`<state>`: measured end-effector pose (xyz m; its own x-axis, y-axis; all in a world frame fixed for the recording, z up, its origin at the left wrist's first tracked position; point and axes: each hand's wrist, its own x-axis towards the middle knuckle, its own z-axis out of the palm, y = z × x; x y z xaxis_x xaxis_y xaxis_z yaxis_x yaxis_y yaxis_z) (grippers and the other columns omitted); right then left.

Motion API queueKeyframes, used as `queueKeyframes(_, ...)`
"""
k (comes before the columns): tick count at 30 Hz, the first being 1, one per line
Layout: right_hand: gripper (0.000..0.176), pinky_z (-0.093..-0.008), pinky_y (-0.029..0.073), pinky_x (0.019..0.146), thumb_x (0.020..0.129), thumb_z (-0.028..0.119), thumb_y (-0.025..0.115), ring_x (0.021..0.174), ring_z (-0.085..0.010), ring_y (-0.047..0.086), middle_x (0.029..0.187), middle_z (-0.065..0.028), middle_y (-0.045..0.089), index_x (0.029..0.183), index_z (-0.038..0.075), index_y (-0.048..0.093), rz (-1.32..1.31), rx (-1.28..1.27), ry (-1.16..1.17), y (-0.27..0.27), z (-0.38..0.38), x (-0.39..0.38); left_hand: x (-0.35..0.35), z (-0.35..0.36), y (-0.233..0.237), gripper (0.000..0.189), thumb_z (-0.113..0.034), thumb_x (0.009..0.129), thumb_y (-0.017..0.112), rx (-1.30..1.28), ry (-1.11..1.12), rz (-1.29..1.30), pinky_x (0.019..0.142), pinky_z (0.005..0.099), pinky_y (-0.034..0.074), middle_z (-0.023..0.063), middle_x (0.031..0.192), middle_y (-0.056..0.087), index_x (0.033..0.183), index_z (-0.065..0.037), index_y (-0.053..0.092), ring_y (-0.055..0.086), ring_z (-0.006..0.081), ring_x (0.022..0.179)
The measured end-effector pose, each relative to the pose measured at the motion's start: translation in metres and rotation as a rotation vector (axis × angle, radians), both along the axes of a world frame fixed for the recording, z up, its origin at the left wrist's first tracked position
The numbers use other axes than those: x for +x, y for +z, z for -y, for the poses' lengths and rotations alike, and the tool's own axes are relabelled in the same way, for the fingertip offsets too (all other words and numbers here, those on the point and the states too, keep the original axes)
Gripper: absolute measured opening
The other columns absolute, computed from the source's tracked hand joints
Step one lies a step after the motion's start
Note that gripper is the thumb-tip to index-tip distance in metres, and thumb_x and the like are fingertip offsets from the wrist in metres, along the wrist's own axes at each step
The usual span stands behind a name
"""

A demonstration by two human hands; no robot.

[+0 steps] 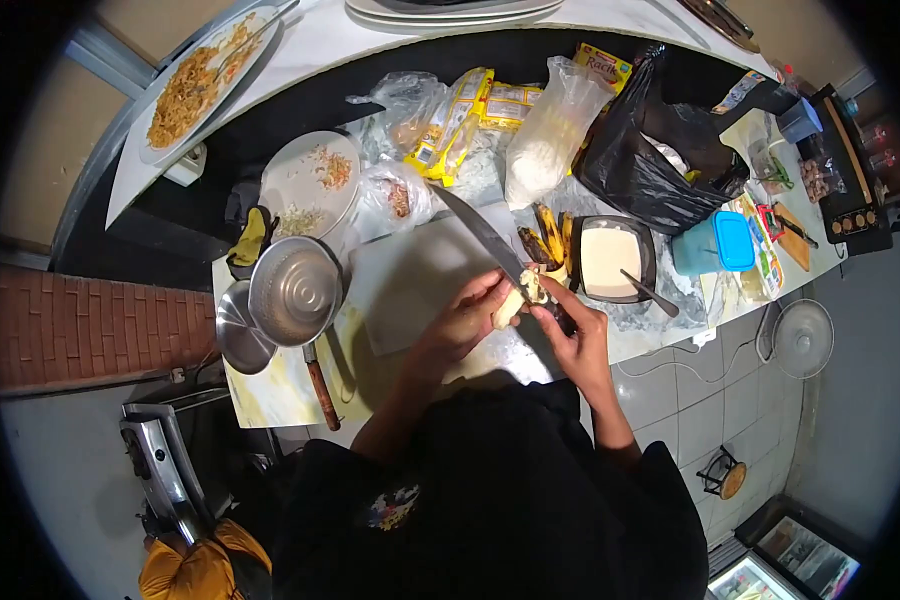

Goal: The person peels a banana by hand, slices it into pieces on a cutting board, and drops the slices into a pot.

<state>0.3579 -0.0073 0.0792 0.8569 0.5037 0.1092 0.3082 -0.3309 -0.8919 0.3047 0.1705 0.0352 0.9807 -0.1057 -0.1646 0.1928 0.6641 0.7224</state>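
Note:
Both hands meet over the near edge of the counter. My left hand (470, 308) is closed round a pale, partly peeled banana (510, 308). My right hand (576, 338) is closed at the banana's far end and grips a large knife (480, 228), its blade pointing up and left across the banana. The right fingers and the banana partly hide the knife's handle. Just beyond them lie ripe bananas (550, 232) with dark-spotted skins. A black square bowl (650, 262) of cream-coloured batter stands to the right, a spoon (648, 292) resting in it. Behind my left hand lies a white board (380, 290).
Left on the counter are a saucepan (295, 290), a metal bowl (238, 335) and a plate of shreds (282, 172). Behind are a bag of white powder (550, 140), yellow packets (454, 125) and a black plastic bag (660, 150). A blue-lidded container (698, 248) stands right.

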Motion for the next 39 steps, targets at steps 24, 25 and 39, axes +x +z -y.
queueKeyframes(24,0.045,-0.0214,0.039,0.057,0.097,0.007,0.061,0.058,-0.0046,0.049,0.061,0.003,0.053,0.14,0.003,0.049,-0.404,0.169,0.163,-0.005,0.012,0.002,-0.005,-0.001,0.018,0.033,-0.023,0.105,0.049,0.155,0.096,-0.054,0.082,0.0249,0.046,0.0042,0.108,0.063,0.126,0.001,0.057,0.058,0.0096,0.095)
queueKeyframes(25,0.045,-0.0214,0.039,0.056,0.096,0.006,0.061,0.057,-0.0044,0.048,0.061,0.0032,0.052,0.14,0.003,0.05,-0.385,0.172,0.163,-0.008,0.012,0.003,-0.004,-0.001,0.019,0.033,-0.022,0.105,0.049,0.152,0.083,-0.043,0.083,0.0249,0.047,0.0046,0.109,0.063,0.127,0.001,0.057,0.058,0.0097,0.096)
queueKeyframes(39,0.049,-0.0216,0.031,0.054,0.092,0.006,0.066,0.057,-0.0048,0.035,0.058,0.0039,0.038,0.139,0.004,0.053,-0.344,0.195,0.119,-0.016,0.008,0.0,-0.007,-0.003,0.039,0.029,-0.018,0.101,0.056,0.362,0.137,-0.056,0.08,0.0231,0.042,0.0012,0.106,0.063,0.124,0.0,0.058,0.054,0.0061,0.092)
